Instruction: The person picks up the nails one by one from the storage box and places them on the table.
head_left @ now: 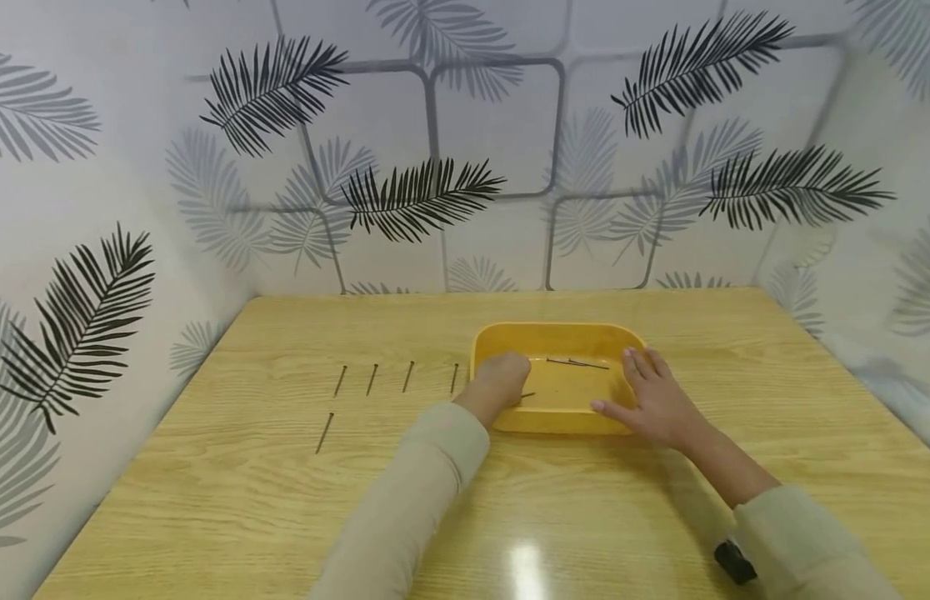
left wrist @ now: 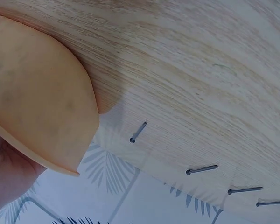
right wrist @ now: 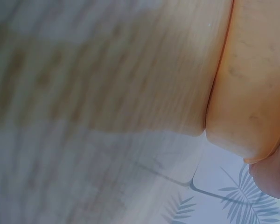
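In the head view my left hand (head_left: 502, 377) reaches over the left rim into a yellow plastic tray (head_left: 555, 422). Its fingers bend down out of sight, so whether they pinch anything is hidden. A nail (head_left: 528, 394) shows just beside that hand, inside the tray. Farther back in it, two more nails (head_left: 577, 362) lie close together. My right hand (head_left: 660, 404) rests on the tray's right end, fingers straight over the rim and thumb along the front edge. The left wrist view shows the tray's outer wall (left wrist: 46, 88) with part of the left hand (left wrist: 11, 175) behind its rim.
Left of the tray, several nails (head_left: 371, 380) stand apart in a row on the wooden table (head_left: 232, 500). One nail (head_left: 325, 433) lies nearer the front. A leaf-patterned wall (head_left: 495, 242) borders the table's back. A black object (head_left: 733, 562) is by the right sleeve.
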The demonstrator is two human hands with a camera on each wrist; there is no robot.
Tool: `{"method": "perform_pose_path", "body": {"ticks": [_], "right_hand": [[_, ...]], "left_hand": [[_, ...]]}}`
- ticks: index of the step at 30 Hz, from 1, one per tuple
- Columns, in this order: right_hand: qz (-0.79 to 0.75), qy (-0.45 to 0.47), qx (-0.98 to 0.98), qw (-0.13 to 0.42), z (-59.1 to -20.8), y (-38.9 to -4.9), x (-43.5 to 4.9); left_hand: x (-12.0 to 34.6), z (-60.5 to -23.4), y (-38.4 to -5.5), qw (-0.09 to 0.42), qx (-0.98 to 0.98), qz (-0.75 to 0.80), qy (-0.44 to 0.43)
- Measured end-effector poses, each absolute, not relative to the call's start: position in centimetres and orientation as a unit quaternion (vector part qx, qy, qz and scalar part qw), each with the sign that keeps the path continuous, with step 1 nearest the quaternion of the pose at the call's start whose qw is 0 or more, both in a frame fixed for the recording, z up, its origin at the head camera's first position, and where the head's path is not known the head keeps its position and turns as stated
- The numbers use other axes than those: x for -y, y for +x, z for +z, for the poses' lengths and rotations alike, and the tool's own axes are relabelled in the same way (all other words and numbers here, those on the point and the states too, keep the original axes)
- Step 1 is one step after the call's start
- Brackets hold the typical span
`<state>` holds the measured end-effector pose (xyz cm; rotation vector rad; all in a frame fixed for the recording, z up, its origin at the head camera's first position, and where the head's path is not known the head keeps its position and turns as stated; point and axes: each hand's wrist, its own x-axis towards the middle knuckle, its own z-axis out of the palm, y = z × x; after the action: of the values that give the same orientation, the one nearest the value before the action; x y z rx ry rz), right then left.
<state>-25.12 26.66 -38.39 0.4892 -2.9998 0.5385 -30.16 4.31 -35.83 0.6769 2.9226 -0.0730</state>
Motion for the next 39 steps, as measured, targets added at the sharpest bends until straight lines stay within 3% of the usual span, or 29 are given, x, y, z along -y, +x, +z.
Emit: {"method": "perform_pose_path", "body": {"ticks": [39], "right_hand": [[0.176,0.150,0.972,0.028,-38.8,-25.3,-26.8]], "left_hand": [[-4.6,-36.8,-31.0,0.093,-0.967,-0.036,0.234]]}}
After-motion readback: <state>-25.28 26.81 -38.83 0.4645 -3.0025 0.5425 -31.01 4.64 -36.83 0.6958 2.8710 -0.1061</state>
